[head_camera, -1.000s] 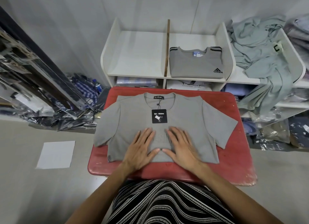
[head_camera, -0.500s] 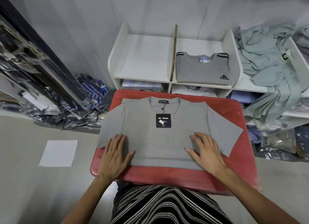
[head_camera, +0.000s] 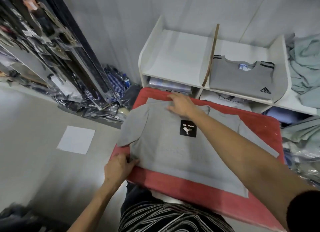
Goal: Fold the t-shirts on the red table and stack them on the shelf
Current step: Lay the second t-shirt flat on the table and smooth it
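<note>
Head view looks down on a plain grey cotton t-shirt (head_camera: 173,148) spread front-up across the red padded table (head_camera: 207,193), its hem near the table's near edge and one sleeve reaching toward the right edge, where a strip of red shows bare. The person's left hand (head_camera: 119,166) pinches the shirt's lower left corner at the table's left edge, thumb on top of the fabric. Reaching across the body, the right hand (head_camera: 180,103) grips the cloth beside the collar at the far left shoulder, fingers curled into a small bunch of fabric close to the far edge. A black hang tag (head_camera: 188,130) lying on the chest reads "SH - Wides" with an "L" below. Just behind the table stands a white open shelf unit (head_camera: 173,58); its left compartment has a bare floor, and the right one holds a folded grey t-shirt with black shoulder stripes (head_camera: 242,79) marked "adidas". A white sheet of paper (head_camera: 76,139) lies on the grey floor to the left.
</note>
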